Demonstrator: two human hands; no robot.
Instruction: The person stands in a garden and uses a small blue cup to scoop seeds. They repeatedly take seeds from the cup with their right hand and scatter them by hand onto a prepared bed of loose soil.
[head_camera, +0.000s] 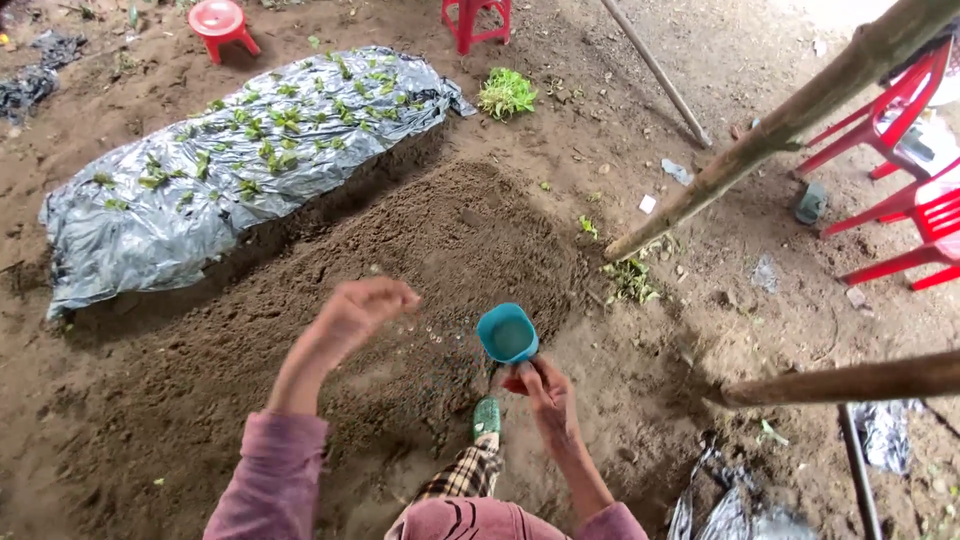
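Right hand (545, 390) grips a small teal cup (507, 333) from below, mouth up, over bare tilled soil (420, 260); left hand (365, 305), fingers loosely curled, blurred, hangs just left of the cup, level with it, over the bed

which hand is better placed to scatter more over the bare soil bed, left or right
Left, probably. The left hand is free, fingers bunched, raised over the bare soil bed. The right hand is occupied holding the teal cup beside it.
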